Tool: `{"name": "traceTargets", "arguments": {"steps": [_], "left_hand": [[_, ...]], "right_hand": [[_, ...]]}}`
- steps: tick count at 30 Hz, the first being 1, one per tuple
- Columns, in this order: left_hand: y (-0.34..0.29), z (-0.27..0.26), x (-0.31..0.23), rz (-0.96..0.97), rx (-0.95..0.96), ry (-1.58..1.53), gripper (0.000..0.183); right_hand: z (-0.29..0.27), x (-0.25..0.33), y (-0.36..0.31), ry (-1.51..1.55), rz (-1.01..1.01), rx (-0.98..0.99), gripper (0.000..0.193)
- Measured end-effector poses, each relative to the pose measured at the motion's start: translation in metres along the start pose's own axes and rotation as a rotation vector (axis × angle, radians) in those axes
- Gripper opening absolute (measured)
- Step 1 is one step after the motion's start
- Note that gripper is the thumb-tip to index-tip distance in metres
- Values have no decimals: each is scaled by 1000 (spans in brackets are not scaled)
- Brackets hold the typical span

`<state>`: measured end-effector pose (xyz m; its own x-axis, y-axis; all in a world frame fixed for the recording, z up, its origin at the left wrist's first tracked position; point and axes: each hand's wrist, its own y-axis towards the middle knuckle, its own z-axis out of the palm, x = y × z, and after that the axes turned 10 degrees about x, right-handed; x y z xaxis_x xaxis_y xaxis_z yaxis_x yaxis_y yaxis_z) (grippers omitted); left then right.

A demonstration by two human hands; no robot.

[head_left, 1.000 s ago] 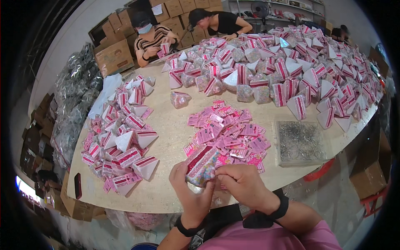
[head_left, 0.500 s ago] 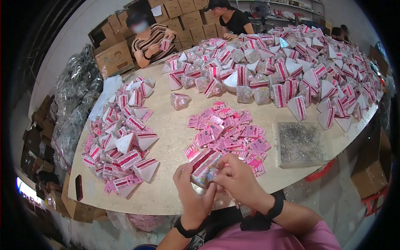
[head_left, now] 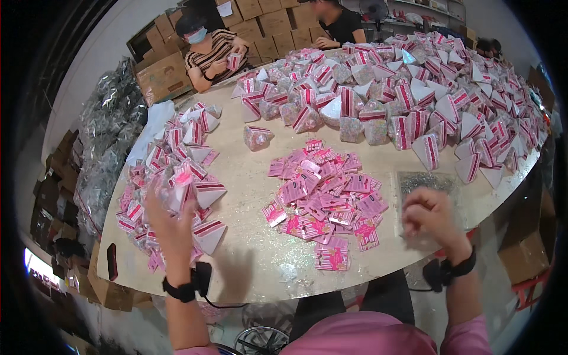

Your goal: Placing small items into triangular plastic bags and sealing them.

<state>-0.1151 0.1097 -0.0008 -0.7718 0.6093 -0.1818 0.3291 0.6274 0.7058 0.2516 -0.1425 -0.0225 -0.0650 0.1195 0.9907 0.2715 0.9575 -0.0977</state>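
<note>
My left hand, smeared by motion, reaches over the left pile of cake-slice-shaped pieces, its thumb and fingers apart. Just beyond its fingertips is a blurred cake-slice piece with a bright pink patch. My right hand hovers over a clear tray of small metal pieces, which it partly covers. Its fingers are curled together, and anything between them is hidden. Between my hands lies a heap of pink printed cards. A single cake-slice piece sits apart beyond the heap.
A large mound of cake-slice pieces covers the far and right table. Across from me a person in a striped top holds one piece; another person in black sits alongside. A dark phone lies at the left edge. Cartons stand around.
My hands have come apart: the left swung left to the pile, the right moved right over the tray. The cake-slice piece they held has left the middle, uncovering the near cards.
</note>
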Motion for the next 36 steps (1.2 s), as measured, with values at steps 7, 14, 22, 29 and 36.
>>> {"name": "traceTargets", "arguments": {"steps": [7,14,22,29,36], "left_hand": [[-59,56,-55,103,727,-498,30],[-86,63,-122,415,1001,-661,30],[-86,64,-148,366,1069,-544,45],[-87,74,-142,401,1040,-546,53],[-76,58,-139,168,1008,-747,45]], "right_hand": [[-58,-38,-2,-1044,-61,-143,15],[-68,-62,11,-1125,-79,-98,14],[-75,-47,8,-816,-8,-141,14],[-93,-57,6,-1128,-204,-114,10],[-92,-33,8,-733,-153,-228,11]]}}
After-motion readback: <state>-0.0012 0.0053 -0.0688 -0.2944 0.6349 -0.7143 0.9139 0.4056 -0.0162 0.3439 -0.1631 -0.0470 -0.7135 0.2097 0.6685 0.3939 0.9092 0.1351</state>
